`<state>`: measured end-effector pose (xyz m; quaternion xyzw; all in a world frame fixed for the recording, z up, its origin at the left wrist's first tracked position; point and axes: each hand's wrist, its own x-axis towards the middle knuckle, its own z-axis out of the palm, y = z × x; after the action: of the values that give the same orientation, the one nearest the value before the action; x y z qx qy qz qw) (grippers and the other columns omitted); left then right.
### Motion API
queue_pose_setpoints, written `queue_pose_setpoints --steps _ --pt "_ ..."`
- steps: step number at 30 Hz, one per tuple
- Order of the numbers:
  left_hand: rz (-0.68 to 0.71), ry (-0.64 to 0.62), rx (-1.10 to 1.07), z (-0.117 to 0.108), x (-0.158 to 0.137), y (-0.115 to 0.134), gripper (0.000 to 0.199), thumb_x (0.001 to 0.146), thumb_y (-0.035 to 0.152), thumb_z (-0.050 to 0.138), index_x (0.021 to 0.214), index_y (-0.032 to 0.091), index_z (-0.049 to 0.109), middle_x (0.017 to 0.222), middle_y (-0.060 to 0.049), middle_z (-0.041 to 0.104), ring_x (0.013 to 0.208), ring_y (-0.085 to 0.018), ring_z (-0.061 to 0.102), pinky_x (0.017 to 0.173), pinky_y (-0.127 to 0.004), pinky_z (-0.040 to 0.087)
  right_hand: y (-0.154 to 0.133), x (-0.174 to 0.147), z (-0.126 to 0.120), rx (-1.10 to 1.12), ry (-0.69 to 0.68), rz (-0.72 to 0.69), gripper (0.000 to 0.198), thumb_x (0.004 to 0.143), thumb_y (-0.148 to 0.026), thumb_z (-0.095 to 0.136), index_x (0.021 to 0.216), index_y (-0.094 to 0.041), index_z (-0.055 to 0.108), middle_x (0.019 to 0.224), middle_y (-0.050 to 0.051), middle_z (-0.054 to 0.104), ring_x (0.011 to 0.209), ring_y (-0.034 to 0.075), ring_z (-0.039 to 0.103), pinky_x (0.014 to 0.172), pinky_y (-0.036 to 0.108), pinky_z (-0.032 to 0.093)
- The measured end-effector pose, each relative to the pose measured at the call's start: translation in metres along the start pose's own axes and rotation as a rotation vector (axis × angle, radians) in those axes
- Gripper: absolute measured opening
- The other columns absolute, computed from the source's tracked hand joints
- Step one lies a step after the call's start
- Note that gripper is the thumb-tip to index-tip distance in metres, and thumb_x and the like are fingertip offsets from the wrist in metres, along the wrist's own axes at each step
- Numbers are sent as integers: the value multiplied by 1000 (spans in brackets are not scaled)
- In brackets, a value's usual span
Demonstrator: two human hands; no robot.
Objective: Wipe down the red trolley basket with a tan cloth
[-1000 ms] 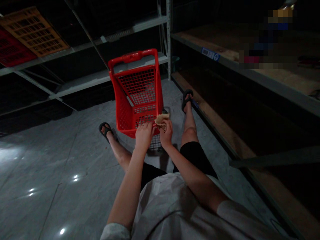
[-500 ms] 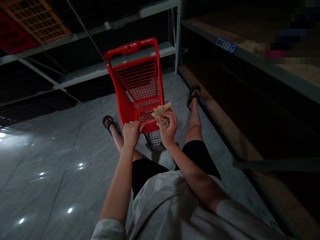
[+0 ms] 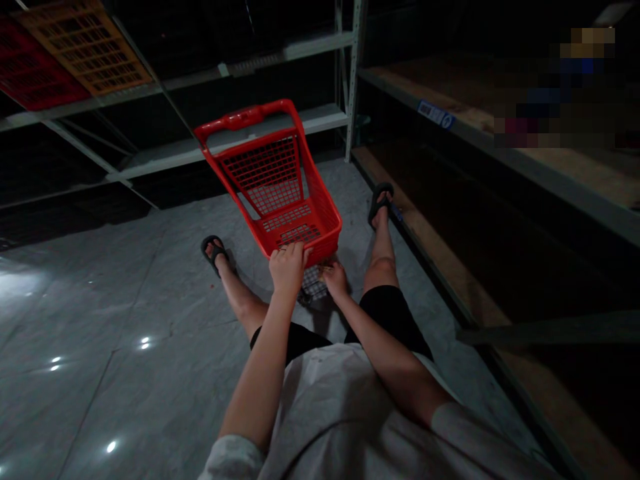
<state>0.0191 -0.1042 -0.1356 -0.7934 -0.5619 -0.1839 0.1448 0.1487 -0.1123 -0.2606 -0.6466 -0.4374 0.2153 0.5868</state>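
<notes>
A red plastic shopping cart [image 3: 320,200] with grid walls stands between my legs, its handle bar [image 3: 243,120] on the far side. My left hand [image 3: 289,270] grips the near rim of its basket, fingers hooked over the edge. Lower down, beside the basket's near right corner, my right hand [image 3: 336,280] is closed on a crumpled brown cloth [image 3: 326,269]. Only a little of the cloth shows; the rest is hidden by my fingers and the basket. Under the basket a grey wire lower rack [image 3: 314,283] and a wheel are partly visible.
White metal shelving [image 3: 320,120] runs behind the cart, with a yellow crate [image 3: 95,50] and a red crate [image 3: 35,63] on it at upper left. A wooden-decked shelf unit [image 3: 480,140] stands close on the right. Grey tiled floor [image 3: 125,300] lies to the left.
The right hand and cloth have moved down from the basket's near rim to below its corner. The cart has tilted and turned, its near end shifting right; the left hand has moved right with it.
</notes>
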Motion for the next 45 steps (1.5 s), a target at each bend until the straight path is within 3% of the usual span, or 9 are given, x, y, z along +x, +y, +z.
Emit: queue_pose_setpoints --steps 4,10,14,21,27,31,35,40,45 --pt "-14 -1 12 1 -3 3 28 104 41 47 104 22 67 94 -10 74 89 -26 66 77 -39 40 -42 6 -3 48 109 -43 18 73 -13 53 88 -21 59 91 3 60 86 16 57 81 29 51" --pt "-17 -81 14 -5 -4 0 32 106 38 42 116 21 67 96 -10 75 87 -26 68 76 -39 44 -107 14 -11 170 188 -336 15 84 -19 64 98 -24 60 107 5 60 106 21 59 101 38 49" --pt "0 -115 31 -13 -6 -1 33 105 25 40 128 18 63 101 -11 75 89 -25 69 78 -38 48 -87 4 -1 141 68 -311 15 84 -16 61 96 -25 61 111 7 58 114 22 58 106 39 47" --pt "201 -27 -10 -35 -15 -44 35 104 26 45 133 18 63 114 -10 75 106 -25 67 108 -41 47 -16 -17 12 21 -167 93 17 68 -13 64 77 -23 54 101 6 61 99 23 61 97 38 50" --pt "154 -31 -14 -28 -23 -73 28 102 23 47 115 19 71 97 -9 76 99 -24 68 115 -44 44 -53 -21 27 43 -237 111 14 65 -15 65 74 -22 57 80 0 61 78 19 59 78 30 51" --pt "73 -69 -56 -27 -22 -65 32 100 18 46 121 21 70 106 -9 77 104 -25 68 116 -44 43 -105 -23 28 150 -194 -140 26 74 -16 62 99 -23 63 99 3 65 93 20 61 89 32 51" --pt "64 -117 -71 -30 -14 -49 32 101 20 46 122 20 70 108 -11 78 104 -27 68 107 -43 47 -94 -30 29 159 -150 -256 22 80 -14 58 100 -24 61 109 7 65 108 22 60 104 38 48" --pt "34 -112 -62 -25 -4 -24 32 103 25 41 115 19 71 101 -12 78 102 -28 68 101 -43 46 -31 -35 31 102 -157 -87 18 78 -18 65 93 -22 58 108 11 63 112 25 61 108 43 47" --pt "38 -85 -36 -15 3 0 34 105 29 39 115 18 70 98 -12 77 100 -28 68 98 -43 45 -14 -20 25 154 -69 90 24 72 -22 70 92 -21 56 110 11 64 109 24 61 104 42 49"
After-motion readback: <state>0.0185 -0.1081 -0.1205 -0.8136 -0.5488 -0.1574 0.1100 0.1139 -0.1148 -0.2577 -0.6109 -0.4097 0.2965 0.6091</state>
